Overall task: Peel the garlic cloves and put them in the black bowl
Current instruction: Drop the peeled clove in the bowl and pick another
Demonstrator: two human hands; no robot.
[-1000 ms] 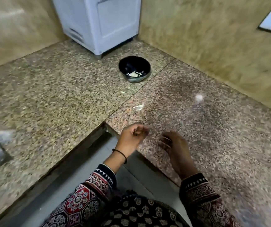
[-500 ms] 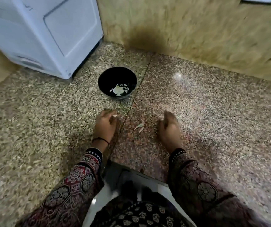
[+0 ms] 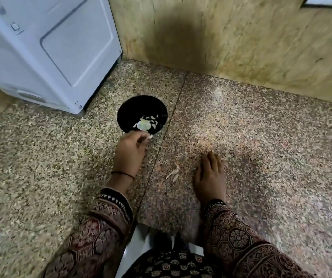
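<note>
Garlic clove [image 3: 148, 137] pinched in left hand [image 3: 130, 152] at near rim of black bowl [image 3: 125, 111]: advance over centre, then release. Right hand [image 3: 209, 177] flat, empty.

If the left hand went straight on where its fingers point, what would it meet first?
Probably the black bowl: the left hand, pinching a pale garlic clove, points at its near rim, close by. Its height above the rim is unclear.

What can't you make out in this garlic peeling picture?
Head view: small pale piece pinched by left hand, blurred; clove or skin unclear.
Head view: round black bowl, part of near rim hidden by that hand.
Head view: white box-shaped appliance, cut off by top and left edges.
</note>
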